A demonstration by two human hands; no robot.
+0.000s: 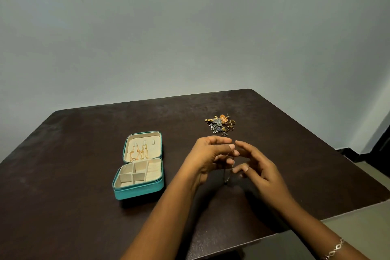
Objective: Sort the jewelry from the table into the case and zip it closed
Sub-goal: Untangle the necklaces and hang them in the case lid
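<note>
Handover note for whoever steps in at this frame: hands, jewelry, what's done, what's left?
Left hand pinches a thin chain above the table; right hand is at it, grip unclear.
Case lies open, gold chains hung in its lid, tray compartments look bare.
To do: this chain, the jewelry pile, then zipping.

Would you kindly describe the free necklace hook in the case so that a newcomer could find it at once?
On the dark table lies an open teal case. Its lid, the far half, has three small pale hooks in a row. Two carry gold chains; the free hook is the rightmost, bare one.
</note>
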